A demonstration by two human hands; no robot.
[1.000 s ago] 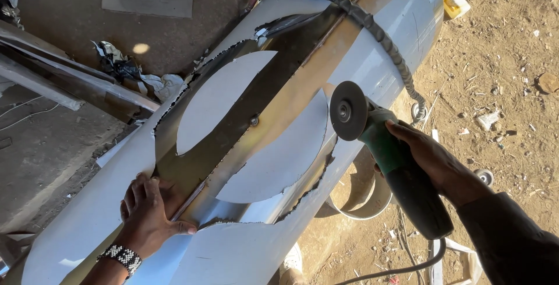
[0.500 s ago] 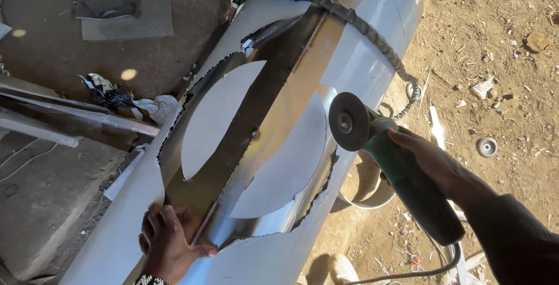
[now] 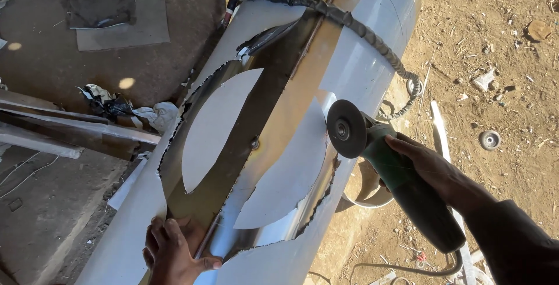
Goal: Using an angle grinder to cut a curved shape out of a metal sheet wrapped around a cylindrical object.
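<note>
A long silvery sheet-metal cylinder (image 3: 372,58) lies slantwise under me, with a big round hole cut in its side and jagged edges. A rusty brown metal strip (image 3: 291,104) runs along it across the hole. My left hand (image 3: 174,253) lies flat on the lower end of that strip, at the hole's lower rim. My right hand (image 3: 428,165) grips the dark green body of an angle grinder (image 3: 402,186). Its grey disc (image 3: 346,129) hangs just off the cylinder's right side, near the hole's edge.
A thick wrapped black cable (image 3: 349,23) crosses over the cylinder's top and drops down its right side. Sandy ground with scraps and a small metal ring (image 3: 489,140) lies to the right. Metal bars (image 3: 70,125), rags and sheet pieces lie on the concrete at left.
My view has shifted, so the cylinder sits higher and my left hand lower in frame. The grinder stays beside the hole's right edge, held the same way.
</note>
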